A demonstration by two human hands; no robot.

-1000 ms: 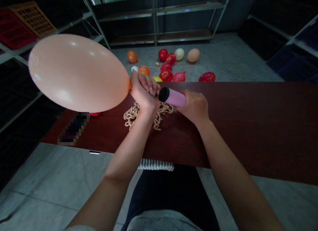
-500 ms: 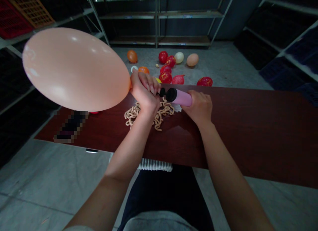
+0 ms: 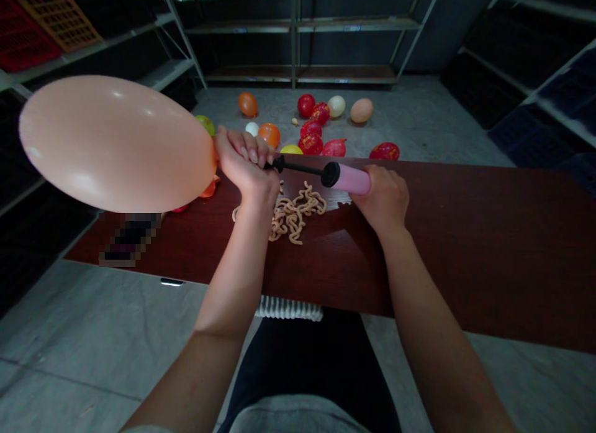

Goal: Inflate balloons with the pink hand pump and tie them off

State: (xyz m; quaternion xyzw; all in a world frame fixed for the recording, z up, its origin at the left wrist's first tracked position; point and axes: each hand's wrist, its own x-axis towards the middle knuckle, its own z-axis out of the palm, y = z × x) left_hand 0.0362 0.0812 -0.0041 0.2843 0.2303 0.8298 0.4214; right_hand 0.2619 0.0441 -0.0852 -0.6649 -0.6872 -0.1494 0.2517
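One inflated peach balloon [image 3: 116,144] juts left from the left fingers [image 3: 252,151], curled closed about its neck [image 3: 215,152] and the black end of a single pump [image 3: 349,179]. The right fingers [image 3: 378,175] wrap the pink barrel [image 3: 357,181], a black rod [image 3: 302,168] bared between the two grips. Below the fingers, one heap of tan strands [image 3: 293,218] lies on the worktop [image 3: 465,246]; one pixelated slab [image 3: 133,237] sits lower left. Beyond the fingers, at least thirteen more balloons [image 3: 248,104], six of them red or pink, dot the floor [image 3: 419,110]. Far left of the fingers, one red crate [image 3: 23,35] and one orange crate [image 3: 60,17] stand on a rack [image 3: 170,76], contents indiscernible.
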